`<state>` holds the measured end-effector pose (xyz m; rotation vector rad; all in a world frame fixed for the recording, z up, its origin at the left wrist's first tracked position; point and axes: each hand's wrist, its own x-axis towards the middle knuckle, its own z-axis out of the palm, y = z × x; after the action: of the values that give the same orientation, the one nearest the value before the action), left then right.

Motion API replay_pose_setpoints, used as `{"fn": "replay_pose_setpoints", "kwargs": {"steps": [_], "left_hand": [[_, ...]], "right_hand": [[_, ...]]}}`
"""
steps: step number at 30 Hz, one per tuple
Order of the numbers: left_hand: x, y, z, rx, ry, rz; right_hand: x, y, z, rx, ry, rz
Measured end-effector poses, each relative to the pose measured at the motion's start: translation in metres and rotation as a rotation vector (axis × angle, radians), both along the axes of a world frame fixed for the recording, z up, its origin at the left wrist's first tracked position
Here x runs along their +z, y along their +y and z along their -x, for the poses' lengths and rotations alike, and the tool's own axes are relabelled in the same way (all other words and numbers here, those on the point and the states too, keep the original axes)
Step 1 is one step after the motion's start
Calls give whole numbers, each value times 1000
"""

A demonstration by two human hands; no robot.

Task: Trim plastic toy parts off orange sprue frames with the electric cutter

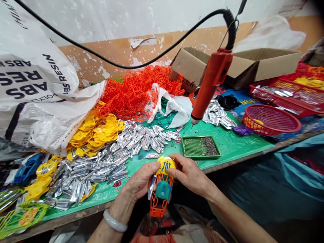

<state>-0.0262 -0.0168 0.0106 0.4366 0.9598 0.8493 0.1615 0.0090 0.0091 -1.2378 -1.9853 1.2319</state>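
A partly built toy car (163, 189) is held over the table's front edge, between my two hands. It has a yellow printed front, a teal middle piece, an orange cage-like frame and a silver strip along its left side. My left hand (140, 180), with a pale bangle at the wrist, grips the car's left side, thumb on the yellow part. My right hand (188, 173) closes around the right side of the yellow front. The undersides of the car and some fingertips are hidden. Just beyond the right hand lies a green tray (186, 156) of small screws.
A red electric screwdriver (211, 84) hangs by its cable above the table. Piles of silver strips (106, 168), yellow parts (96, 131) and orange frames (136, 91) cover the left and back. Cardboard boxes (268, 67), red baskets (272, 126) and a white sack (37, 87) stand around.
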Motion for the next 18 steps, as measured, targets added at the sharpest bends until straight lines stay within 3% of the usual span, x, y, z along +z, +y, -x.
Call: {"fn": "replay_pose_setpoints", "kwargs": {"steps": [10,18], "left_hand": [[-2,2,4,-110,41,14],[-5,3,-2,-15,14,50]], "right_hand": [[-2,-4,2,9,-127,-34],[-5,3,6,15,-104,-20]]}}
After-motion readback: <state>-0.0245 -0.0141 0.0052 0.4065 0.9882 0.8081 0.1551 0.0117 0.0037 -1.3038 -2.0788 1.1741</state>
